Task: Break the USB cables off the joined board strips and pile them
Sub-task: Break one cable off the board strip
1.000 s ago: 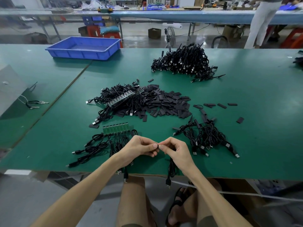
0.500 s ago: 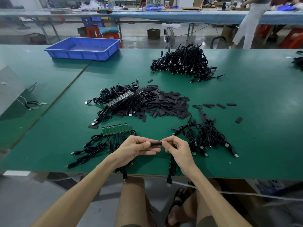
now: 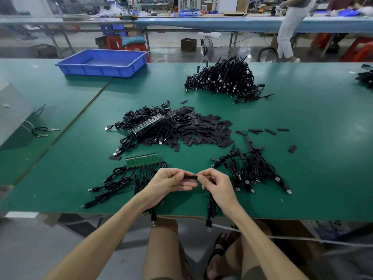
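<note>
Near the table's front edge my left hand (image 3: 169, 183) and my right hand (image 3: 217, 185) pinch the two ends of a short black sleeve (image 3: 189, 176) between them. A black USB cable (image 3: 210, 211) hangs from my right hand over the edge. Just behind my left hand lies a green joined board strip (image 3: 141, 160) with several black cables (image 3: 115, 183) attached. A small pile of loose cables (image 3: 256, 170) lies to the right of my hands. A second board strip (image 3: 149, 125) rests on a tangle of cables farther back.
A heap of flat black sleeves (image 3: 203, 130) spreads across mid-table. A big pile of cables (image 3: 224, 79) sits at the back. A blue tray (image 3: 103, 63) stands back left. A person in white trousers (image 3: 288, 33) walks beyond the table.
My hands have drawn apart, and the black sleeve now shows stretched between their fingertips where they were touching before.
</note>
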`<state>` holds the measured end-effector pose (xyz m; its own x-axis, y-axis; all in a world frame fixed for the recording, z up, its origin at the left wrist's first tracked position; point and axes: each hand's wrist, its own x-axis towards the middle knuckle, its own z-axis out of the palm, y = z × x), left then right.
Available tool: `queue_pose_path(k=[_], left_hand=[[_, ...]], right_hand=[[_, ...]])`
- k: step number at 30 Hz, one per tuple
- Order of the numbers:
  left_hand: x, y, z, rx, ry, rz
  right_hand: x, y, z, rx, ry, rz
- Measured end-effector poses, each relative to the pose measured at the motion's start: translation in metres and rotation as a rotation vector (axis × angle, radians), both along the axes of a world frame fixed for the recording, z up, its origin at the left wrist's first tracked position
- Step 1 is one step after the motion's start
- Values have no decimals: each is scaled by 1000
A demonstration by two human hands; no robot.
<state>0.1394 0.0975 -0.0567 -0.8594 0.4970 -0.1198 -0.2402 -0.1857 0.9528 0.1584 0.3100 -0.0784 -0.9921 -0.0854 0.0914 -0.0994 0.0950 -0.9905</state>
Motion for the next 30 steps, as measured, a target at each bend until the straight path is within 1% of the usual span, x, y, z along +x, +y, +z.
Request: queue_pose_path(k=[3,5,6,7,8,10,11,13,15,16,18,21,25,28,30], left_hand=[[1,10,3,-63,-13,121],[2,16,4,-127,-55,204],[2,19,5,-173,-69,208],[3,23,6,-239,-59,174],[5,27,7,-337,-7,111],[8,35,9,-526,158,-35],[9,42,11,-571,211,-89],[10,55,16,-627,252,-151],[9,66,19,-681,268,-145],[8,68,19,-667,250,-121],[4,69,20,-575,171,-70],[-3,65,25,-496,95,-56],[-22,65,45,-430,61,-39],[-40,77,68,-387,37,-55],[-52,91,82,-356,12,-66]], right_hand=[[0,-1,1,-28,-10,-23],[-1,0,1,-100,-30,-71],[-1,2,1,-142,-38,-100],[-1,2,1,-176,-42,-130],[-2,3,1,-200,-47,-154],[-3,2,1,-220,-54,-184],[-4,1,1,-224,-58,-194],[-4,1,2,-236,-70,-208],[-4,1,3,-245,-77,-225],[-4,1,3,-253,-80,-235],[-3,1,4,-297,-95,-248],[-3,1,6,-374,-129,-247],[-6,-1,4,-395,-167,-286],[-9,-2,5,-468,-237,-295],[-9,-1,6,-510,-231,-282]])
